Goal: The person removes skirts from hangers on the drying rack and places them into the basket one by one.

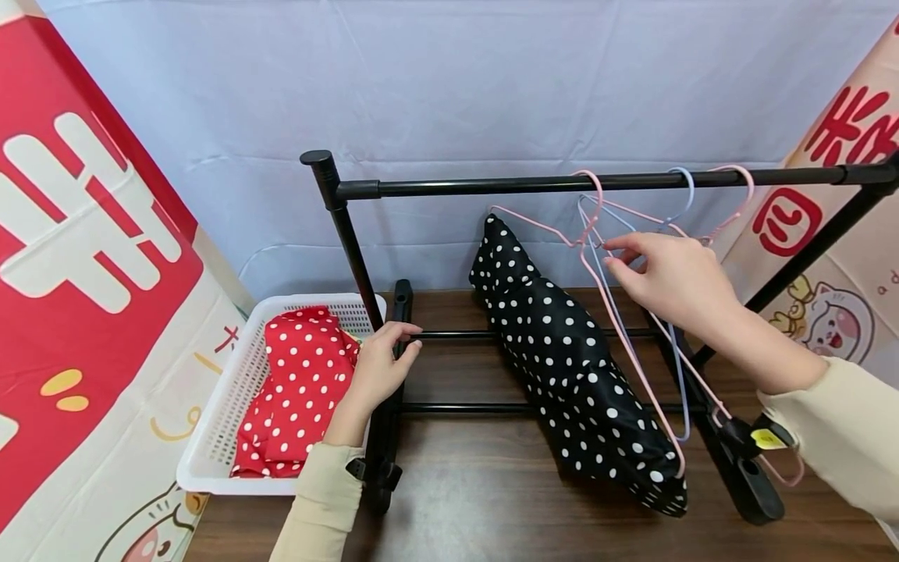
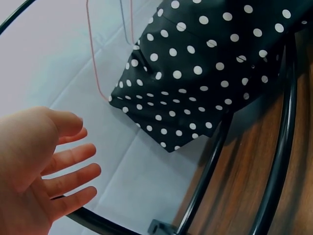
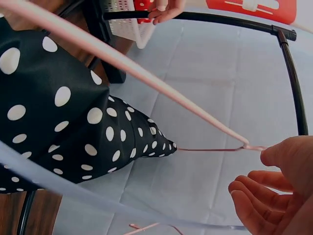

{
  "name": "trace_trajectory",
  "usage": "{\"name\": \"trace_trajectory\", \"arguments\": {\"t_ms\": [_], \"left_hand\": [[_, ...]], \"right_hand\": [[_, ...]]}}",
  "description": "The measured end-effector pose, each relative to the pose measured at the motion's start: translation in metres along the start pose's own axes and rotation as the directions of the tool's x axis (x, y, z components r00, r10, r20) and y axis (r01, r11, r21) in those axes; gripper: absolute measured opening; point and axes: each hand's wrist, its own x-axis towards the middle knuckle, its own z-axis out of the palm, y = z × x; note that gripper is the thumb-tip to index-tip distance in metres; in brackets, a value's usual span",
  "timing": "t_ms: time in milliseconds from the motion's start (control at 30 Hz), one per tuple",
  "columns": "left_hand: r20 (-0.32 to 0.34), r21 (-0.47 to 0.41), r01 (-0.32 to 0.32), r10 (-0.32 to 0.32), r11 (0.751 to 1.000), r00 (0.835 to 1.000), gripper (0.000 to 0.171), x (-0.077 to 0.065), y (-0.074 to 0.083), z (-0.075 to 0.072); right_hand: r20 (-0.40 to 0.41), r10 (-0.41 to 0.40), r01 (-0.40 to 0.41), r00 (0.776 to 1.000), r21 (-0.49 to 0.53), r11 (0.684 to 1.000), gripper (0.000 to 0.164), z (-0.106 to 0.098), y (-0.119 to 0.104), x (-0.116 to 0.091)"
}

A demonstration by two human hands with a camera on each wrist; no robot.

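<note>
A black cloth with white dots hangs from a pink hanger hooked over the black rail. My right hand is beside that hanger's neck, fingers loosely bent and thumb apart from them. In the right wrist view the thumb of the right hand appears at the hanger's neck; contact cannot be told. My left hand is by the rack's left upright, over the edge of the white basket. The left wrist view shows the left hand with spread fingers, apart from the dotted cloth.
Inside the basket lies a red cloth with white dots. A blue hanger and another pink hanger hang further right on the rail. The rack's feet stand on a brown wooden surface. Behind is a pale curtain.
</note>
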Motion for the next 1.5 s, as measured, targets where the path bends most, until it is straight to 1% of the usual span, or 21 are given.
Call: {"name": "trace_trajectory", "arguments": {"t_ms": [167, 433, 567, 667, 767, 867, 1000, 1133, 1300, 1500], "left_hand": [[0.008, 0.005, 0.024, -0.024, 1.000, 1.000, 0.015, 0.001, -0.001, 0.005], [0.021, 0.034, 0.036, -0.037, 0.999, 0.999, 0.015, 0.000, -0.002, 0.017], [0.020, 0.009, 0.037, -0.037, 0.999, 0.999, 0.014, -0.002, -0.002, 0.025], [0.019, -0.006, 0.037, -0.037, 0.999, 0.999, 0.014, -0.004, -0.001, 0.033], [0.017, -0.020, 0.043, -0.043, 0.999, 0.999, 0.013, -0.007, 0.000, 0.041], [0.025, -0.034, 0.067, -0.067, 0.997, 0.997, 0.013, -0.009, 0.001, 0.048], [0.041, -0.050, 0.107, -0.105, 0.993, 0.994, 0.012, -0.011, 0.001, 0.057], [0.041, -0.069, 0.127, -0.124, 0.989, 0.991, 0.011, -0.012, 0.002, 0.065], [0.035, -0.076, 0.117, -0.115, 0.990, 0.993, 0.010, -0.015, 0.003, 0.071], [0.031, -0.077, 0.127, -0.124, 0.989, 0.992, 0.009, -0.018, 0.005, 0.077]], "right_hand": [[0.048, 0.028, -0.029, 0.998, 0.015, 0.999, 0.030, 0.005, -0.002, 0.006], [0.080, 0.020, -0.024, 0.997, 0.053, 0.998, 0.028, 0.012, -0.007, 0.016], [0.127, 0.026, -0.034, 0.992, 0.060, 0.998, 0.031, 0.014, -0.011, 0.020], [0.146, 0.035, -0.044, 0.989, 0.059, 0.997, 0.032, 0.017, -0.013, 0.022], [0.130, 0.041, -0.048, 0.991, 0.055, 0.997, 0.028, 0.019, -0.014, 0.025], [0.101, 0.047, -0.053, 0.994, 0.055, 0.997, 0.024, 0.021, -0.016, 0.027], [0.099, 0.073, -0.080, 0.992, 0.076, 0.994, 0.025, 0.023, -0.018, 0.030], [0.085, 0.098, -0.106, 0.992, 0.102, 0.989, 0.025, 0.026, -0.019, 0.032], [0.028, 0.109, -0.111, 0.994, 0.108, 0.988, 0.020, 0.030, -0.019, 0.034], [-0.008, 0.112, -0.111, 0.994, 0.110, 0.988, 0.019, 0.031, -0.021, 0.035]]}}
